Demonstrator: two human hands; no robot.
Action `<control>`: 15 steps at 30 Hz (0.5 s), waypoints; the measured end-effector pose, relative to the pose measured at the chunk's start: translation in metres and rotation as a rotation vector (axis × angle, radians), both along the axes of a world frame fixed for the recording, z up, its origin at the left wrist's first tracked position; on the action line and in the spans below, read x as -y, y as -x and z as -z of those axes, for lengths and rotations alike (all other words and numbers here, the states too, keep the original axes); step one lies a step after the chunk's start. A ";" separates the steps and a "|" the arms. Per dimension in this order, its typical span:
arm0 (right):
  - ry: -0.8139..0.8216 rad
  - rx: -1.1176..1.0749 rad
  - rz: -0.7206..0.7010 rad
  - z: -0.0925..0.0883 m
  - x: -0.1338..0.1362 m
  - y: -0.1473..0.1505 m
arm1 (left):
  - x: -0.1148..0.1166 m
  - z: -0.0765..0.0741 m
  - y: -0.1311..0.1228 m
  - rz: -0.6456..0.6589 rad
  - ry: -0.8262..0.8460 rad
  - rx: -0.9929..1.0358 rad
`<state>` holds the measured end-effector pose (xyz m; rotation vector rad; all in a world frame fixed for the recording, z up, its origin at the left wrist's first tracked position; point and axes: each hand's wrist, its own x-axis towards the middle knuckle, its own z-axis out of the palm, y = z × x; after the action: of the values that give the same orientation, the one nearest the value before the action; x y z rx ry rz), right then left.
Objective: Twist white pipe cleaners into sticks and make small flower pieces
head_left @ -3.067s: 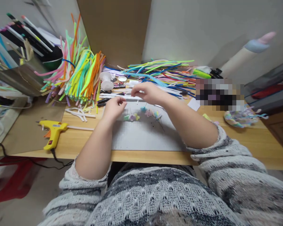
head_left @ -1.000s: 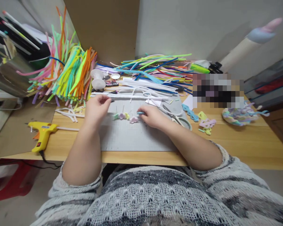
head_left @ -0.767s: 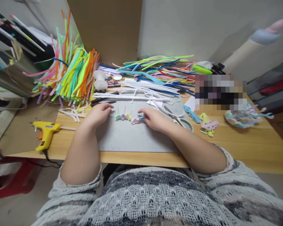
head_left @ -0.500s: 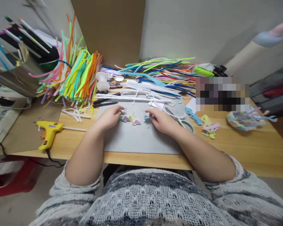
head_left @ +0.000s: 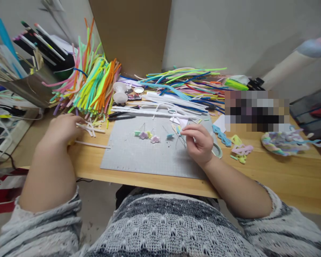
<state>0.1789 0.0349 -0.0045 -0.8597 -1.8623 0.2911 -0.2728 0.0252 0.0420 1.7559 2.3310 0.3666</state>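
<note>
My left hand (head_left: pixel 64 130) is at the left of the desk, over the spot where the yellow hot glue gun lies. It hides nearly all of the gun; the white glue stick (head_left: pixel 92 144) sticks out to its right. Its fingers are largely hidden. My right hand (head_left: pixel 199 142) is above the grey cutting mat (head_left: pixel 139 157), thumb and forefinger pinched on a thin-stemmed piece (head_left: pixel 178 130) with small pale blue and yellow bits. Small fuzzy flowers (head_left: pixel 149 136) in green, purple, yellow and pink lie mid-mat. A blue one (head_left: pixel 170 136) lies apart, nearer my right hand.
Behind the mat lie white pipe cleaners (head_left: pixel 160 110) and a coloured heap (head_left: pixel 184 84). A bundle (head_left: pixel 96 85) stands at left. Scissors, of which one handle (head_left: pixel 217 150) shows, lie beyond my right wrist. Bent blue (head_left: pixel 221 135) and yellow-pink pieces (head_left: pixel 240 148) are at right.
My left hand has left the flowers and moved left to the glue gun. My right hand has lifted and shifted right, now pinching a thin-stemmed piece. The blue flower stays on the mat.
</note>
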 end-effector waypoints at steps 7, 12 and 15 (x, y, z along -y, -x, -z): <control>0.031 0.003 -0.049 0.001 -0.002 0.002 | -0.009 -0.004 -0.014 0.017 0.237 -0.428; 0.003 -0.006 -0.095 0.000 -0.004 0.004 | -0.009 -0.007 -0.021 -0.053 0.273 -0.473; -0.051 -0.025 -0.148 0.000 -0.005 0.005 | -0.010 -0.007 -0.025 -0.042 0.322 -0.459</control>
<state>0.1734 0.0403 -0.0046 -0.6824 -1.9049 0.3429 -0.2474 0.0354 0.0493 1.7692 2.5370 -0.4321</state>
